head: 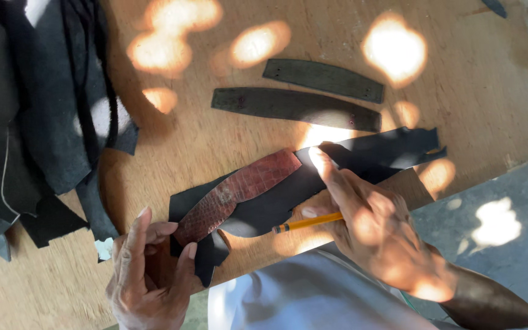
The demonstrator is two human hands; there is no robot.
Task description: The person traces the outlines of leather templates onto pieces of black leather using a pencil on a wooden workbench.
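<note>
- left hand (pixel 148 275) pinches end of reddish strip template (pixel 239 192) at table (pixel 490 91) near edge
- right hand (pixel 374 235) grips yellow pencil (pixel 307 223), forefinger pressing black leather sheet (pixel 362 156) under it
- two dark strips (pixel 294 105) lie beyond

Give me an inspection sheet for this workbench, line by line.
Surface: wooden board, dappled with sun patches.
Job's things: reddish-brown scaly strip lying on a black leather sheet.
Clutter: two dark curved strips above; heap of black leather scraps at one side.
Grippers: left hand pinches the strip's end; right hand holds a yellow pencil, forefinger pressing the sheet.
Cables: nothing seen.
Surroundings: grey floor beyond the board's edge.
</note>
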